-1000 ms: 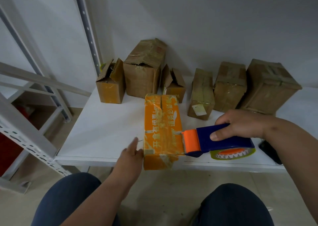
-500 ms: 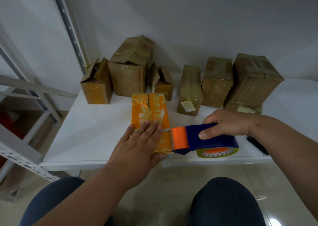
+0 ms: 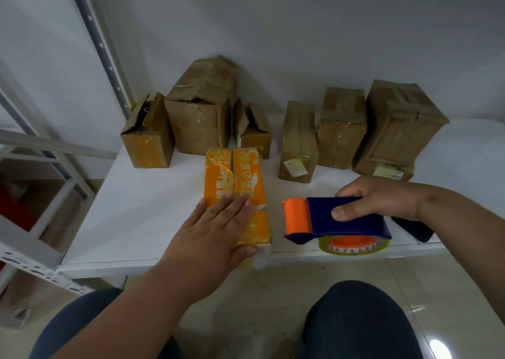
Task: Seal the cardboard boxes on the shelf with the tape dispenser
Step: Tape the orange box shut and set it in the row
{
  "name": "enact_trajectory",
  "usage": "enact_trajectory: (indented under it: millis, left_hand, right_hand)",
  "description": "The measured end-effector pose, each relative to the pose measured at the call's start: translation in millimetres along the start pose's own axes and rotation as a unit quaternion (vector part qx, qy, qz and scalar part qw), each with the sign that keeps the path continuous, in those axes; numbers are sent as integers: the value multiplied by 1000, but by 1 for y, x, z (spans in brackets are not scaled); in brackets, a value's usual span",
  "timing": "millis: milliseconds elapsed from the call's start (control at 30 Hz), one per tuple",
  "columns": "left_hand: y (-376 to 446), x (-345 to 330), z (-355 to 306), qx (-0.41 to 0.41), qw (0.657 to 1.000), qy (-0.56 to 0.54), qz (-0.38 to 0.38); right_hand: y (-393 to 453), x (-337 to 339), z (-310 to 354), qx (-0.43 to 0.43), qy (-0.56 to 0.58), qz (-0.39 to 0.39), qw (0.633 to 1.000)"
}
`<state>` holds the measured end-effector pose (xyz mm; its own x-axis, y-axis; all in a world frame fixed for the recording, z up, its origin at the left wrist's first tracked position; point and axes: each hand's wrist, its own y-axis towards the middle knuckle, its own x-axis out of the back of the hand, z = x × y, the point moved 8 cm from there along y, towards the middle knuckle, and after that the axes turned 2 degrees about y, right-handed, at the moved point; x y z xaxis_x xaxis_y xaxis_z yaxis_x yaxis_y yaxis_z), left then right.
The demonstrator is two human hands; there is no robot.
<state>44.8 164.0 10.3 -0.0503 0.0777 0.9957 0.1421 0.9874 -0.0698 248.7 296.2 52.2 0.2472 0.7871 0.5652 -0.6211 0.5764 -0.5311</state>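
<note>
An orange box point(image 3: 240, 173) with white lettering lies lengthwise at the front of the white shelf point(image 3: 142, 222). My left hand point(image 3: 210, 230) presses flat on its near half, fingers straight, thumb at the box's front corner. My right hand point(image 3: 374, 199) grips the blue tape dispenser point(image 3: 338, 220) by its handle, orange roller pointing left. The dispenser sits a short gap to the right of the orange box, apart from it. A tape roll shows under the dispenser.
Several brown cardboard boxes point(image 3: 202, 110) stand along the back wall; two on the left point(image 3: 147, 140) have flaps open. A black object point(image 3: 412, 229) lies at the shelf's right front. A metal rack upright point(image 3: 101, 44) rises at left. My knees are below the shelf edge.
My left hand moved from beside the orange box onto its top. The dispenser drew away from the box's right side to the right.
</note>
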Motion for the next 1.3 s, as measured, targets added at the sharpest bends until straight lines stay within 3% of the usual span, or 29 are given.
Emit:
enact_trajectory:
  millis: [233, 400, 700, 933, 1167, 1300]
  left_hand:
    - [-2, 3, 7, -3, 1000, -16, -9]
    - [2, -1, 4, -3, 1000, -19, -21]
    - [0, -2, 0, 17, 1000, -23, 5]
    - [2, -3, -1, 15, 999, -26, 12]
    - [0, -2, -1, 12, 999, -27, 19]
    - [0, 0, -1, 14, 999, -30, 17]
  right_hand:
    - [-15, 13, -6, -15, -8, -31, 999]
    - [-4, 10, 5, -44, -92, -53, 993]
    - [28, -19, 28, -82, -205, 4, 975]
    - [50, -18, 31, -123, -146, 34, 981]
    - [53, -28, -10, -219, 60, 53, 972]
    - [50, -35, -27, -240, 105, 35, 964]
